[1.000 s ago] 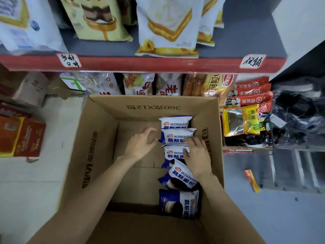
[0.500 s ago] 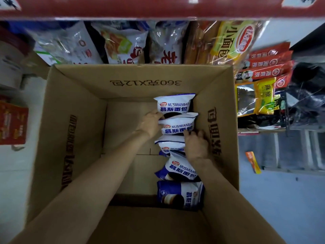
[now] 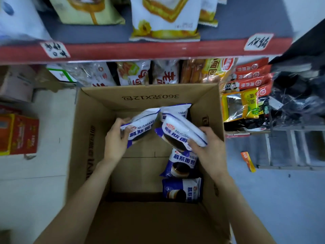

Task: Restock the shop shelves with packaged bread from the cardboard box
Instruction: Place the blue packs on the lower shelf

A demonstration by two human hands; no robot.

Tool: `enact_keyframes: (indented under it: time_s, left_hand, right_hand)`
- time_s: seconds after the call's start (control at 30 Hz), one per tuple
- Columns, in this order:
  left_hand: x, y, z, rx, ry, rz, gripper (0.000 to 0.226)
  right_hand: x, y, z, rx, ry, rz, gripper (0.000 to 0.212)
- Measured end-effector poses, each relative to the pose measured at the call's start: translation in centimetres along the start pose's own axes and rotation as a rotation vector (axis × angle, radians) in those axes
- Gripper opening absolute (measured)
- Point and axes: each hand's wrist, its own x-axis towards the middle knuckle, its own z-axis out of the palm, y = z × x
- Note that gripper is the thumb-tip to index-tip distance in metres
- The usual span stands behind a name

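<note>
At frame centre, the left hand (image 3: 115, 138) grips one bread packet (image 3: 140, 127) inside the cardboard box (image 3: 84, 138). The right hand (image 3: 211, 147) grips another packet (image 3: 182, 132) just beside it.

Floor (image 3: 35, 173): cardboard box (image 3: 91, 155), red carton (image 3: 19, 134) (left)
Shelf (image 3: 158, 50): bread bags (image 3: 165, 20)

Pale floor (image 3: 31, 182) lying left, turning grey-blue right — red-edged shelf (image 3: 158, 50) running overhead, handwritten labels (image 3: 258, 42) sticking to it; metal rack (image 3: 290, 148), possibly stepladder, standing right in dim light.
</note>
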Motion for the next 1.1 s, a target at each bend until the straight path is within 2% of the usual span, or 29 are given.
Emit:
enact_keyframes:
  time_s: [0.13,0.23,0.3,0.33,0.43,0.53,0.73,0.87,0.97,1.1]
  left_hand:
    - [-1.0,5.9,-3.9,-0.007,0.18,0.047,0.017]
    - [-0.6,10.1,-6.3,-0.072,0.212,0.086,0.018]
    - [-0.6,12.9,-7.4,-0.096,0.216,0.143,0.014]
    - [-0.6,14.3,-7.8,-0.108,0.215,0.17,0.011]
    - [-0.5,18.8,-8.1,-0.241,0.207,0.206,0.012]
    - [0.0,22.7,-7.4,-0.267,0.262,0.241,0.012]
    - [2.2,29.7,-4.3,-0.166,0.412,0.318,0.016]
    - [4.3,33.0,-2.4,-0.153,0.515,0.316,0.028]
    - [5.6,34.0,-1.4,-0.136,0.541,0.283,0.033]
    - [6.6,34.8,-0.5,-0.166,0.513,0.269,0.027]
  right_hand:
    - [-1.2,-3.1,-6.6,0.322,0.122,0.07,0.037]
    - [-1.3,-4.6,-11.3,0.583,0.267,0.084,0.043]
    - [-0.9,-5.2,-14.5,0.638,0.359,0.061,0.046]
    - [-0.7,-5.5,-16.1,0.64,0.395,0.048,0.043]
    - [1.0,-5.7,-19.9,0.683,0.491,0.001,0.015]
    - [3.3,-6.5,-22.7,0.736,0.566,-0.063,0.013]
    - [11.4,-8.5,-26.8,0.609,0.515,-0.337,0.025]
    - [19.9,-10.1,-26.9,0.34,0.476,-0.485,0.033]
    - [25.3,-12.4,-25.7,0.261,0.445,-0.486,0.038]
    - [30.2,-13.2,-24.1,0.289,0.333,-0.33,0.044]
